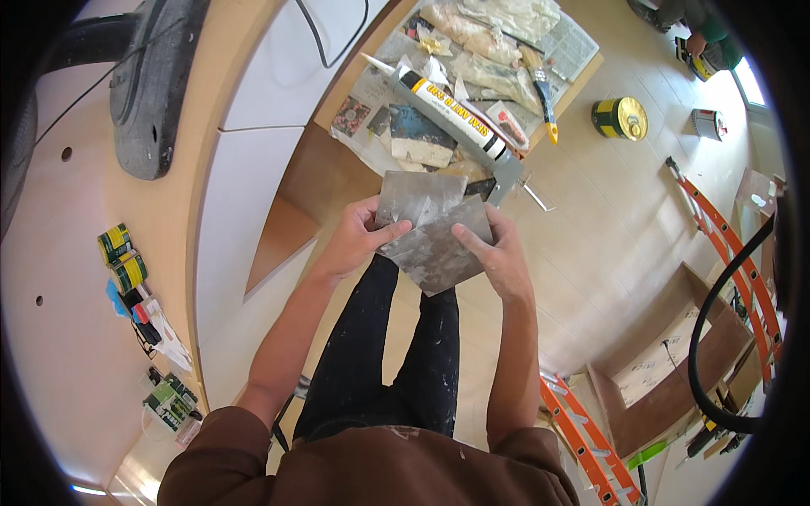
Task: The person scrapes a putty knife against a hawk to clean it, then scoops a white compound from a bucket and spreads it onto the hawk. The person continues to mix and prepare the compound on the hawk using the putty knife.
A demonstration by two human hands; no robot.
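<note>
My left hand (361, 237) grips a flat grey square sheet (419, 190) by its left edge, thumb on top. My right hand (502, 248) pinches a second, darker grey sheet (438, 256) by its right side. This one is smudged with pale marks and overlaps the lower part of the first. Whether the sheets are thin metal or abrasive cannot be told. Just beyond them, a caulking gun (503, 171) with a sealant cartridge (449, 114) lies across a newspaper-covered board (582, 73). Below the sheets are my dark, paint-flecked trousers (354, 341).
On the board lie a paintbrush (543, 95), a stained scraper blade (421, 136) and crumpled plastic. Cans (620, 119) stand on the floor at right, near orange ladders (728, 234) and a wooden box (658, 360). Another person's hand (696, 45) is at top right. A counter (168, 240) runs left.
</note>
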